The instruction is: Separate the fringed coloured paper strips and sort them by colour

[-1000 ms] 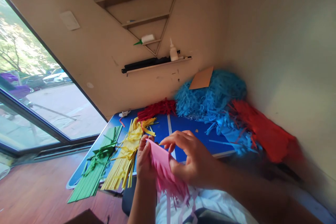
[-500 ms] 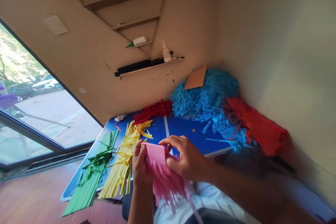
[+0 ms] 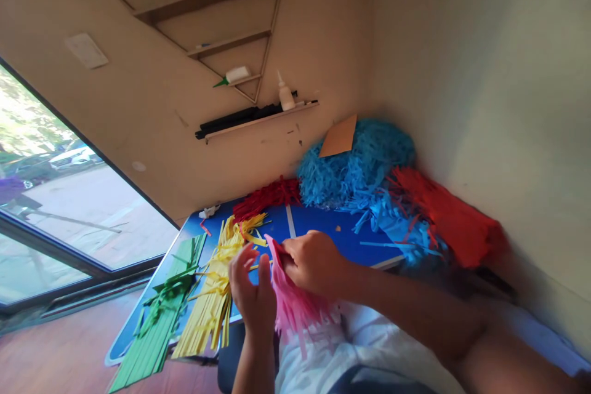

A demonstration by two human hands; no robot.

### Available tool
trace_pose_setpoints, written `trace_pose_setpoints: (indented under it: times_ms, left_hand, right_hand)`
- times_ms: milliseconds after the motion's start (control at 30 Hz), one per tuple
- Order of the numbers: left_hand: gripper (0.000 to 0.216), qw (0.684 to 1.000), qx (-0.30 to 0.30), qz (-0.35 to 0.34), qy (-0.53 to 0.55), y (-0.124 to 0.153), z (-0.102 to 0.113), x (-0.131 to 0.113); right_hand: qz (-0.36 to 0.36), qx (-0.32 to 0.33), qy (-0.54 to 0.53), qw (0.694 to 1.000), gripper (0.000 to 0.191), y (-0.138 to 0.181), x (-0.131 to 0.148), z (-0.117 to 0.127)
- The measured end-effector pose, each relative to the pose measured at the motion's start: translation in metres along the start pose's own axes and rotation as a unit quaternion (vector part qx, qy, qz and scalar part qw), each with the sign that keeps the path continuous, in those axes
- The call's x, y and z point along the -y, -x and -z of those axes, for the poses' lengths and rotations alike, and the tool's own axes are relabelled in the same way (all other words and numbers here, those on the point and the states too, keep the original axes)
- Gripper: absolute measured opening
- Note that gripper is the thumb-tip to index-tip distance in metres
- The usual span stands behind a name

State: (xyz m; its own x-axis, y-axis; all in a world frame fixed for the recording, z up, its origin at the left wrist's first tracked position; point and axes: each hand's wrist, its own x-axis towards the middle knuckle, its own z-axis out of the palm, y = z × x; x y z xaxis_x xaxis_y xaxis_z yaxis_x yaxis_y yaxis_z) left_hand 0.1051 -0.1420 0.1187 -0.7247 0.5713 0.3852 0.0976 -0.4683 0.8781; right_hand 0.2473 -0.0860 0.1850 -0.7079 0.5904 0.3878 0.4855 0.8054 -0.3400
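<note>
A bundle of pink fringed paper [image 3: 298, 308] hangs over my lap, its cut strips pointing down. My right hand [image 3: 311, 265] grips its uncut upper band, fingers closed round it. Just left of the pink fringe, my left hand [image 3: 252, 286] is raised with fingers apart and curved, holding nothing. Beyond and left of that hand lie yellow fringed paper [image 3: 203, 314] and green fringed paper [image 3: 157, 326] on the blue table [image 3: 318, 225], both reaching over its near edge.
Dark red fringe [image 3: 268, 197], a blue shredded heap [image 3: 360, 166] with an orange card [image 3: 339, 136] on top, and red fringed paper [image 3: 457, 221] line the back and right. A wall shelf [image 3: 258, 120] holds a white bottle [image 3: 285, 95]. A glass door [image 3: 92, 209] stands at left.
My left hand has let go of the pink paper and opened beside it. My right hand has closed round the upper band, which has turned nearly edge-on.
</note>
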Motion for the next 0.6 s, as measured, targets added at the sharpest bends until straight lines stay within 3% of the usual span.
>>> trace_pose_setpoints:
  times_ms: [67,133,233,333,433,533,600]
  left_hand:
    - [0.025,0.994,0.061,-0.056,-0.07,0.007,-0.004,-0.007]
    - [0.027,0.987,0.109,-0.056,-0.101,0.01,-0.006,-0.013]
    - [0.023,0.984,0.106,-0.046,-0.14,0.005,-0.006,-0.017]
    - [0.021,0.965,0.077,-0.087,-0.234,-0.007,-0.003,-0.023]
    - [0.024,0.894,0.092,-0.169,-0.404,-0.026,0.0,-0.036]
    - [0.022,0.8,0.18,-0.226,-0.525,-0.046,0.0,-0.049]
    - [0.023,0.779,0.231,-0.229,-0.536,-0.055,-0.003,-0.054]
  right_hand:
    - [0.009,0.012,0.015,1.0,0.019,-0.002,0.0,0.002]
    - [0.023,0.02,0.021,0.999,0.017,-0.003,-0.002,0.002]
    - [0.016,0.031,0.028,0.999,0.018,-0.006,-0.009,0.002]
    - [0.007,0.038,0.044,0.998,0.019,-0.014,-0.017,0.009]
    - [0.004,0.02,0.081,0.997,0.019,-0.029,-0.028,0.023]
    - [0.02,0.003,0.129,0.991,0.018,-0.045,-0.039,0.039]
    - [0.036,0.0,0.154,0.987,0.017,-0.051,-0.046,0.045]
